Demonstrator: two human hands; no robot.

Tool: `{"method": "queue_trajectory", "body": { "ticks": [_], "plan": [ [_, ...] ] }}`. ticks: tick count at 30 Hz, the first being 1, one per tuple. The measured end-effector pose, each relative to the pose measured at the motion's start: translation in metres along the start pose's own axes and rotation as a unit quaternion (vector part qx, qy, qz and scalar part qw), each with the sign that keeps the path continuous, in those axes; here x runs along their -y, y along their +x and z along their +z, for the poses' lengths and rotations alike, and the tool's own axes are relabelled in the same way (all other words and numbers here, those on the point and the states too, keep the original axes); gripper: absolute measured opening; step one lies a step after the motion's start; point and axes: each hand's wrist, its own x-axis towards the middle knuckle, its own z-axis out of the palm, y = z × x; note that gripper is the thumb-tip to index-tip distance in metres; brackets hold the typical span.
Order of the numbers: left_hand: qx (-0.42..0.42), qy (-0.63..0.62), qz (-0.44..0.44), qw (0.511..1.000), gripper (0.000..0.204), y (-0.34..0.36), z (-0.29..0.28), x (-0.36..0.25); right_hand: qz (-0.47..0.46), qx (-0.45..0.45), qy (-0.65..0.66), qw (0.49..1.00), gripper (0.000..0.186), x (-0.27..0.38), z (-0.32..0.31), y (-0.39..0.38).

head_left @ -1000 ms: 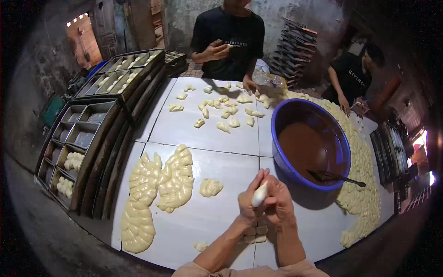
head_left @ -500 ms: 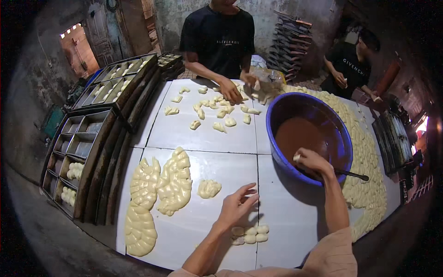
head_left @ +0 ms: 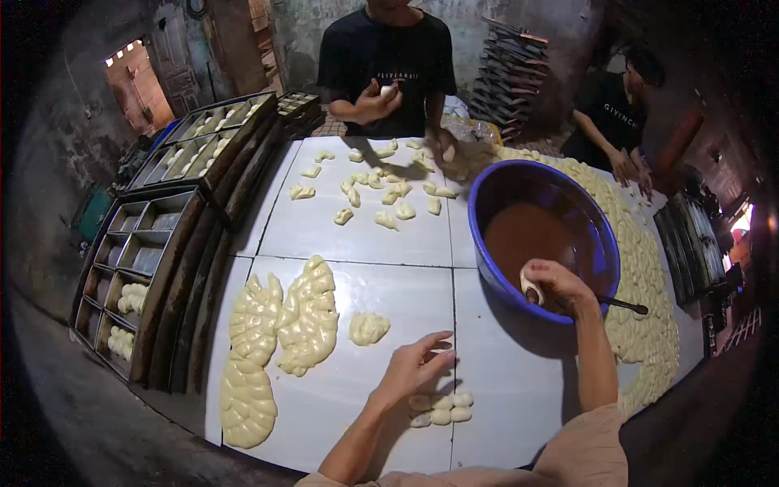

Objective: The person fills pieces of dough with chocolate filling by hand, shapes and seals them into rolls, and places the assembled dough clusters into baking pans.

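My right hand [head_left: 560,284] is at the near rim of a blue tub [head_left: 480,243], closed around a small piece of pale dough [head_left: 530,286] with a dab of brown on it. Brown filling [head_left: 531,231] lies inside the tub. A dark spoon handle [head_left: 626,306] sticks out over the rim beside my right wrist; its other end is hidden. My left hand [head_left: 415,364] hovers over the table with fingers apart and nothing in them. Just below it sits a small block of filled dough pieces [head_left: 441,409] in rows, partly covered by my hand.
Large flattened dough slabs [head_left: 307,321] and a small dough lump [head_left: 369,328] lie left. Scattered dough pieces [head_left: 389,195] are before a co-worker [head_left: 385,73]. Another person [head_left: 613,114] works far right near massed dough [head_left: 645,300]. Stacked metal pans [head_left: 138,260] stand along the left edge.
My right hand has turned, so the dough piece now shows brown on it. My left hand has barely moved. The co-worker opposite has lifted a dough piece off the table.
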Motion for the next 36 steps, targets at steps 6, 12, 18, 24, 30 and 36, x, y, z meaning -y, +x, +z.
{"method": "queue_trajectory", "body": {
  "ticks": [6, 12, 18, 24, 30, 36],
  "plan": [
    [0.020, 0.008, -0.002, 1.000, 0.046, 0.001, 0.010, -0.002, -0.037, -0.092, 0.057, 0.993, 0.025, 0.000, -0.001, 0.008],
    [0.025, -0.003, -0.016, 1.000, 0.046, -0.003, 0.009, 0.000, 0.021, 0.048, -0.355, 0.933, 0.029, -0.032, 0.006, 0.039],
    [-0.004, -0.008, -0.029, 1.000, 0.047, -0.006, 0.003, -0.008, -0.041, 0.014, 0.059, 0.997, 0.021, 0.001, -0.005, 0.011],
    [0.027, -0.104, 0.038, 0.994, 0.045, 0.020, 0.035, -0.005, -0.147, 0.004, 0.352, 0.924, 0.017, 0.039, 0.044, -0.030],
    [0.031, -0.372, 0.002, 0.928, 0.057, 0.038, 0.071, -0.029, -0.173, 0.003, 0.473, 0.864, 0.020, 0.021, 0.113, -0.042],
    [-0.083, -0.430, 0.003, 0.899, 0.035, 0.026, 0.049, -0.005, -0.164, 0.014, 0.486, 0.858, 0.020, -0.022, 0.148, -0.043]
  ]
}}
